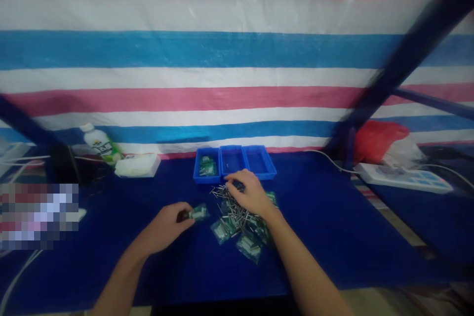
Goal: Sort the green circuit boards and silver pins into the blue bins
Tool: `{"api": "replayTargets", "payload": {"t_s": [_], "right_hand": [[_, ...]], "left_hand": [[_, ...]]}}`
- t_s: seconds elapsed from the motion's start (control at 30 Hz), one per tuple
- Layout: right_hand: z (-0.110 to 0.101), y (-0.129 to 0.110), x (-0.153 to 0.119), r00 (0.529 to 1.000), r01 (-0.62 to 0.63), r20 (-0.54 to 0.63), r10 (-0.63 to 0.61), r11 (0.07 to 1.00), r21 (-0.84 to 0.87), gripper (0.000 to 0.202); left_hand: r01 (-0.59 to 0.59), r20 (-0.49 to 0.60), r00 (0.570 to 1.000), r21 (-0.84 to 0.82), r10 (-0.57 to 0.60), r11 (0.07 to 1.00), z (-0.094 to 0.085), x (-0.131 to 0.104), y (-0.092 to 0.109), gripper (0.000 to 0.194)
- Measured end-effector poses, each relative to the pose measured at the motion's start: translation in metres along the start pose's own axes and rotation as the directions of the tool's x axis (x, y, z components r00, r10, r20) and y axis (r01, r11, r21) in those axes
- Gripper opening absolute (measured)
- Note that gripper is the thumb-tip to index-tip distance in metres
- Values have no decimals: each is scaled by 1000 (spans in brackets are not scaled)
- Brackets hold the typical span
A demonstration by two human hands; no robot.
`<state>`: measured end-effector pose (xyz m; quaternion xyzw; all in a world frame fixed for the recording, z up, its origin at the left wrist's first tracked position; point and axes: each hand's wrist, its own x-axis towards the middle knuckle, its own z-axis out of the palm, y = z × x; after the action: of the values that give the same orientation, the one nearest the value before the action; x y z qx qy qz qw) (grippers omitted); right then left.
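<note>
My left hand pinches a small clear-green plastic packet with pale pieces inside, just above the blue table. Over a loose pile of thin metal pins, perhaps nails, is my right hand. Its thumb and forefinger curl towards each other; anything between them is too small to make out. More green packets lie under and around the pins. Behind the right hand stand three joined blue trays. The left tray contains similar packets, and a tiny piece lies in the middle tray.
A white box and a white-and-green bottle stand at the back left. On the right are a dark frame post, a red bag and a white power strip with cables. A striped sheet hangs behind the table.
</note>
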<state>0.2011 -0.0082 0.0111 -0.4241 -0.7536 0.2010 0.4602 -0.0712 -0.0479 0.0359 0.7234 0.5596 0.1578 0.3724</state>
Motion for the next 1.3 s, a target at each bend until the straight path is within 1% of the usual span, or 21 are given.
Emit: {"api": "replayTargets", "payload": {"t_s": [0.07, 0.1, 0.13, 0.17, 0.2, 0.27, 0.33, 0.37, 0.43, 0.53, 0.63, 0.7, 0.83, 0.93, 1.07, 1.17, 1.3], "right_hand": [[4, -9, -2, 990, 39, 134, -47, 998, 57, 20], [6, -12, -3, 984, 47, 167, -60, 995, 83, 22], [9, -13, -3, 983, 48, 172, -63, 994, 93, 20], [12, -14, -4, 987, 43, 151, -57, 995, 94, 17], [15, -13, -4, 993, 28, 115, -38, 996, 87, 19], [19, -10, -4, 999, -29, 30, 26, 996, 86, 31], [20, -7, -4, 994, -98, -31, 103, 985, 138, 34], [20, -6, -4, 989, -129, -45, 140, 975, 180, 33], [18, -6, -4, 980, -181, -36, 197, 948, 263, 31], [16, -8, -3, 967, -249, 28, 254, 908, 337, 32], [16, -9, -2, 963, -269, 81, 257, 895, 356, 33], [17, -9, -2, 967, -256, 100, 235, 902, 347, 32], [19, -8, -3, 973, -229, 84, 213, 916, 329, 32], [19, -9, -4, 970, -242, 97, 222, 904, 353, 36], [17, -11, -5, 965, -261, 125, 231, 895, 361, 37], [16, -12, -5, 966, -255, 135, 220, 888, 383, 34], [15, -12, -6, 975, -224, 90, 205, 892, 393, 32]], "left_hand": [[-73, -22, 997, -101, 71, 992, -5, 6, 10, 19], [-108, -39, 994, -137, 103, 985, -5, 11, 16, 20], [-135, -46, 991, -169, 129, 976, -4, 19, 21, 20], [-169, -61, 985, -200, 160, 965, 0, 27, 26, 21], [-205, -82, 978, -230, 191, 951, 4, 37, 29, 21], [-276, -144, 959, -300, 242, 913, 15, 56, 31, 23], [-333, -188, 940, -342, 283, 879, 26, 72, 29, 23], [-359, -208, 930, -349, 302, 866, 31, 78, 28, 24], [-403, -252, 910, -349, 330, 846, 40, 85, 25, 29], [-456, -351, 873, -344, 338, 821, 52, 87, 23, 34], [-491, -421, 841, -331, 339, 806, 59, 84, 21, 34], [-505, -431, 833, -335, 347, 795, 61, 81, 19, 34], [-527, -433, 825, -359, 363, 770, 61, 78, 15, 34], [-525, -431, 822, -318, 373, 790, 60, 77, 13, 37], [-496, -456, 820, -263, 346, 828, 60, 78, 12, 40], [-503, -478, 801, -211, 360, 838, 61, 77, 14, 39], [-540, -493, 767, -150, 411, 828, 63, 73, 17, 37]]}}
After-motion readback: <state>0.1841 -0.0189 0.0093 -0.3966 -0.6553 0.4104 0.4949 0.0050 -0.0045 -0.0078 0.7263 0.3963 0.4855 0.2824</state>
